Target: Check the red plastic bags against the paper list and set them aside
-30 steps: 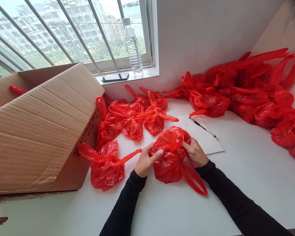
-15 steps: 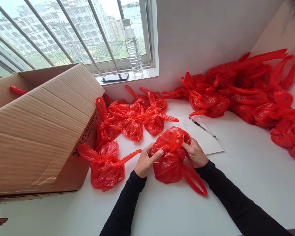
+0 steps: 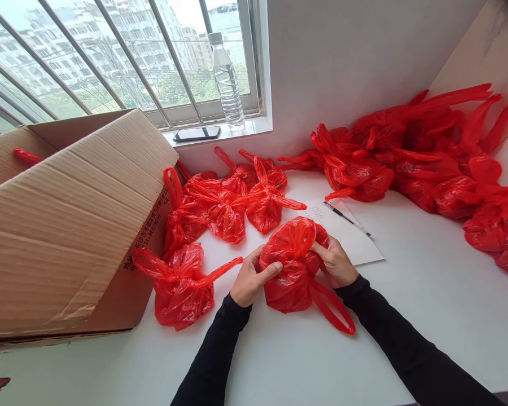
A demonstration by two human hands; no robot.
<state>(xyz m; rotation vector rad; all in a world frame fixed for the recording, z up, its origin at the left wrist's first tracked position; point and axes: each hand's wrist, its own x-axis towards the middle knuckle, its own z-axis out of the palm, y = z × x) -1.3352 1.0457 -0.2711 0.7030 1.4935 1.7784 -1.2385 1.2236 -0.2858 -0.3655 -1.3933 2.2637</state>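
A filled red plastic bag (image 3: 292, 276) lies on the white table (image 3: 406, 293) in front of me. My left hand (image 3: 249, 276) grips its left side, thumb pressed across the plastic. My right hand (image 3: 334, 262) pinches the bag's top right, beside an upright handle loop. Another handle loop trails toward me at the lower right. Both arms wear black sleeves.
A big open cardboard box (image 3: 68, 220) lies on its side at the left. Several tied red bags (image 3: 224, 206) sit beside it, and one more (image 3: 182, 285) nearer me. A heap of red bags (image 3: 427, 158) fills the right corner. Paper (image 3: 347, 234) with a pen, a phone (image 3: 197, 133) and a water bottle (image 3: 227, 82) lie behind.
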